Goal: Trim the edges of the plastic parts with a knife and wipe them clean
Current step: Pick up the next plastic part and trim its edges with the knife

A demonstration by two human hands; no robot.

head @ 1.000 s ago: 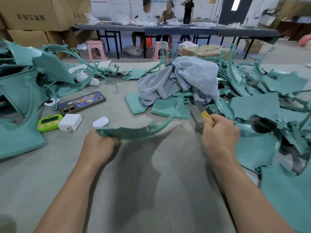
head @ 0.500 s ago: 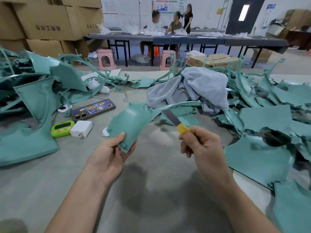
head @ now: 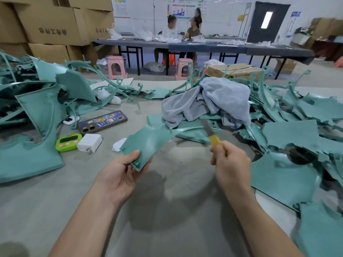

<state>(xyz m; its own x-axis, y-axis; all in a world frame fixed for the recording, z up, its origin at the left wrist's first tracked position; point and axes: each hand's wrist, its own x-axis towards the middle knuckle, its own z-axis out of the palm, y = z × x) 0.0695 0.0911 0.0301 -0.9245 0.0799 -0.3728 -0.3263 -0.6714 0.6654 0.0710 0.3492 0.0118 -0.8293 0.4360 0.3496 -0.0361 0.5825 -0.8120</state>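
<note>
My left hand pinches the near corner of a teal plastic part, a curved panel with a thin arm that runs off to the right, lifted above the table. My right hand grips the yellow handle of a knife. Its blade points up and away, close to the part's thin arm; whether it touches I cannot tell. A grey cloth lies bunched on a heap of teal parts behind the knife.
Heaps of teal plastic parts lie at left and right. A phone, green timer, white charger and small white case sit left of centre. People sit at a far table; cardboard boxes are stacked at the left.
My left hand lifted the part off the table and turned its broad face toward me. My right hand brought the knife from near the cloth up beside the part.
</note>
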